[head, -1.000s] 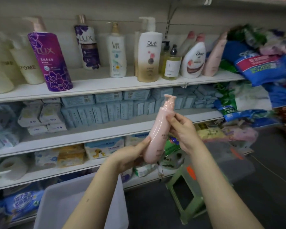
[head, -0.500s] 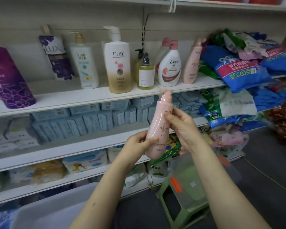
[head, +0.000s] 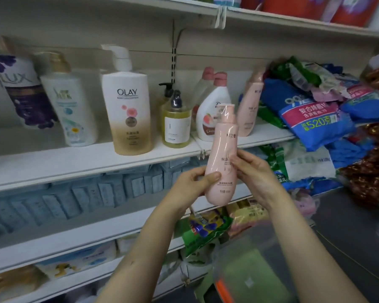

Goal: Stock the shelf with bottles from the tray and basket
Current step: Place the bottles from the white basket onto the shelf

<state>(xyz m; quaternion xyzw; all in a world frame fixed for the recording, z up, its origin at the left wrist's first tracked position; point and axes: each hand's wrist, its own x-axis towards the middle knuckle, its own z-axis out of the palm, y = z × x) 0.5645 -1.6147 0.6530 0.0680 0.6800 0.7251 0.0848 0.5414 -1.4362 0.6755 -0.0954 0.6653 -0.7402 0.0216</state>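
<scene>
- Two-handed grip on one pink pump bottle [head: 222, 162]: left hand [head: 193, 184] closed around the lower body from 9 o'clock, thumb laid across the front; right hand [head: 253, 173] closed on the middle of the body from 3 o'clock, fingers [head: 235, 159] pressed on the label.
- Held in the air in front of the shelf [head: 74, 162], not touching it; long axis almost upright, pump head toward 12 o'clock with a small lean to 1 o'clock, base toward 6 o'clock.
- From the left on the shelf: a purple Lux bottle [head: 22, 90], a white bottle with a gold cap [head: 71, 106], the tall Olay bottle [head: 128, 110], a small yellow bottle with a black pump [head: 177, 122], a white Dove bottle with a pink cap [head: 212, 110], then a second pink bottle [head: 249, 108] of the same kind.
- To the right of that, blue packs [head: 311, 119] piled on the same board and close against the second pink bottle.
- Deciding relation: the free strip of board just in front of the second pink bottle lies toward 1 o'clock from the grip, up and away, with the board edge at about the height of the held bottle's shoulder.
- Probably a lift first, so that the base clears the edge, then a push forward, axis kept upright.
- Right hand nearer to that spot, so likely the one to carry; left hand only supporting from below.
- Risk, as a judgement: little room between the Dove bottle and the blue packs, so a knock on a neighbour is possible.
- Tray and basket not clearly visible here.
</scene>
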